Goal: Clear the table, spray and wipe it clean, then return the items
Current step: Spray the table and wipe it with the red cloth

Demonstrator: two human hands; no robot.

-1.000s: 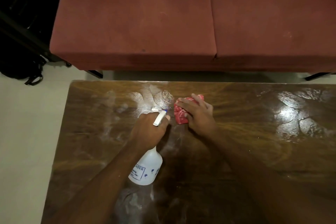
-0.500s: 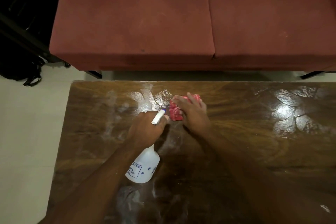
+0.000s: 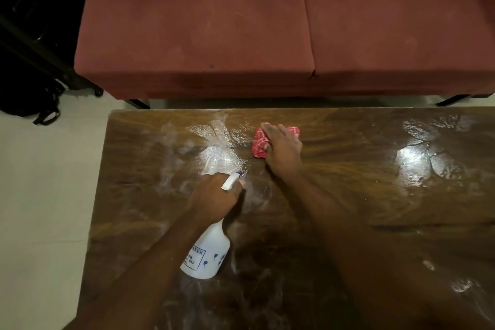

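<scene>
The left hand (image 3: 214,195) grips the neck of a white spray bottle (image 3: 207,256), fingers curled round it below the trigger head, whose white nozzle sticks out past the knuckles and points toward the far edge of the wooden table (image 3: 375,195). The bottle is tilted, its printed body slanting back toward the person beneath the wrist; whether its base touches the tabletop cannot be told. Just beyond the nozzle lies a wet patch (image 3: 222,142) of misted droplets and smears. To the right of that patch the right hand (image 3: 282,149) lies flat on a bunched red cloth (image 3: 257,143), fingers nearly straight and close together, pressing it onto the wood near the far edge. The cloth shows to the left of the fingers and past their tips, the rest hidden under the palm. More shiny wet marks glint on the table's right side. Behind the table stands a red sofa (image 3: 201,35), with a black bag (image 3: 29,104) on the pale floor (image 3: 45,195) at the left.
</scene>
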